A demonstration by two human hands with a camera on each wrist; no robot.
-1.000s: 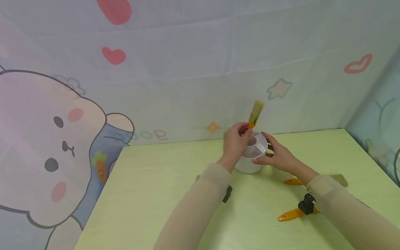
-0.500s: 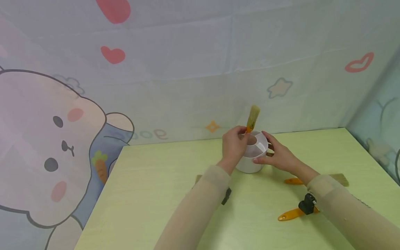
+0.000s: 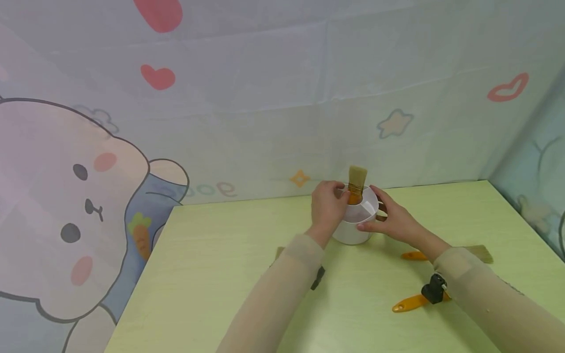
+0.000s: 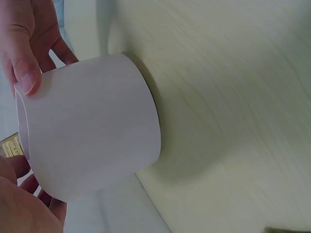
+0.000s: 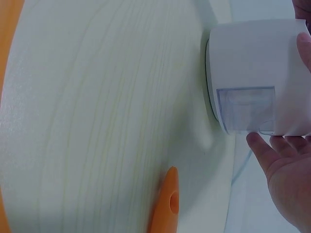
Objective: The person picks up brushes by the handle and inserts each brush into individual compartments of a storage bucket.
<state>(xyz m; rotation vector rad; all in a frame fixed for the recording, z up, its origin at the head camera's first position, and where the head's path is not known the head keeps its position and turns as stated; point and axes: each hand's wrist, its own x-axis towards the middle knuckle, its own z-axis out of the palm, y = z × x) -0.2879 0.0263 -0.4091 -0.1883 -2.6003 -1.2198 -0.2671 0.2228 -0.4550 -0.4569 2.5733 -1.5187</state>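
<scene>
A white round pen holder point(image 3: 350, 234) with dividers and a round centre opening stands near the table's back edge. My right hand point(image 3: 395, 218) grips its right side, thumb in front and fingers behind. In the right wrist view, those fingers touch the holder point(image 5: 257, 53) beside its clear window. A paintbrush point(image 3: 356, 182) stands bristles up in the centre opening, its orange handle mostly hidden inside. At the left rim is my left hand point(image 3: 327, 208), its thumb beside the brush's orange part. In the left wrist view, the thumb lies close to the metal band point(image 4: 10, 145).
Two more orange-handled paintbrushes lie under the right forearm, one farther back point(image 3: 478, 253) and one nearer point(image 3: 408, 304). Bristles of another brush point(image 3: 279, 252) show beside the left sleeve. A printed cloth point(image 3: 247, 122) hangs behind the pale table point(image 3: 212, 274).
The paintbrush has sunk into the holder's centre opening and turned its broad face forward. My left hand has lowered slightly, less than the brush, and loosened. My right hand stays on the holder.
</scene>
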